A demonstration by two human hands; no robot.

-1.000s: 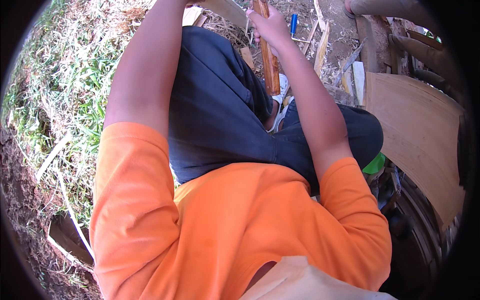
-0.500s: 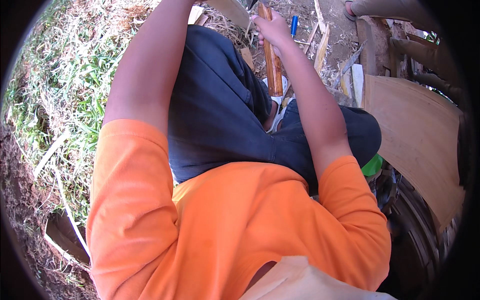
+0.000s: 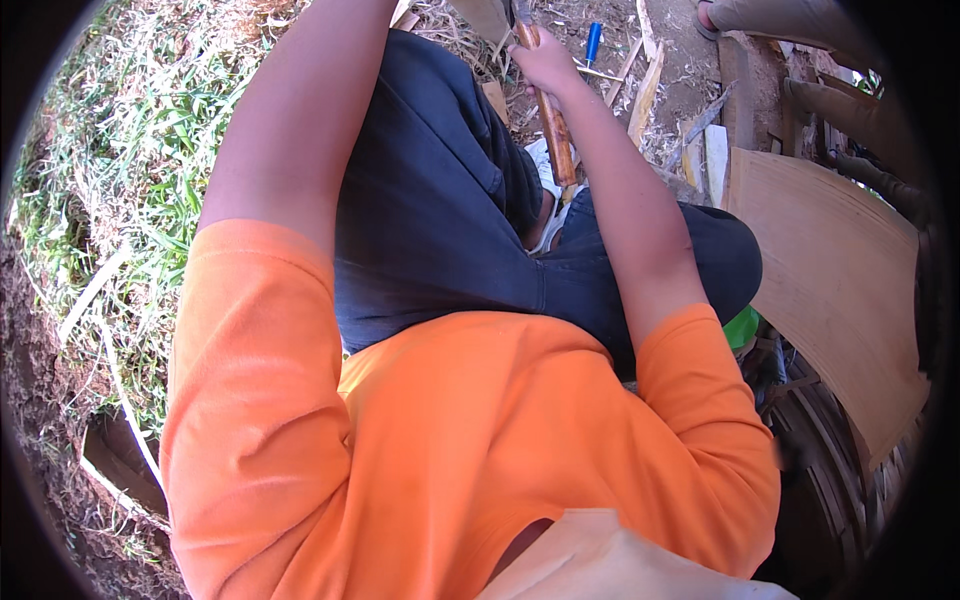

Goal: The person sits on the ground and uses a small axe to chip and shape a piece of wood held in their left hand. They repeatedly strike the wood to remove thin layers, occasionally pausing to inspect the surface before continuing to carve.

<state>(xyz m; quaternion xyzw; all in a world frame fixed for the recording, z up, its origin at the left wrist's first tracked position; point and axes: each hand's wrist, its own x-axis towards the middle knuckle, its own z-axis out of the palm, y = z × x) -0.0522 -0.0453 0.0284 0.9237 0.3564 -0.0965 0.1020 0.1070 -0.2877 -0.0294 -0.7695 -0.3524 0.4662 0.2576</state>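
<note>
The wooden-handled tool [image 3: 553, 125] sits at the top centre of the frame, its brown handle running from the upper edge down and slightly right toward my dark-trousered knees. Largest in view, I see my orange shirt [image 3: 450, 440] filling the lower half, then a pale curved plywood sheet [image 3: 840, 290] at the right. My right hand [image 3: 545, 65] is clamped round the upper handle, so the long axis trails below that fist, toward me. My left hand is out of the frame past the top edge; I cannot tell its state. A small blue-handled tool [image 3: 593, 42] lies just beyond, among wood scraps.
</note>
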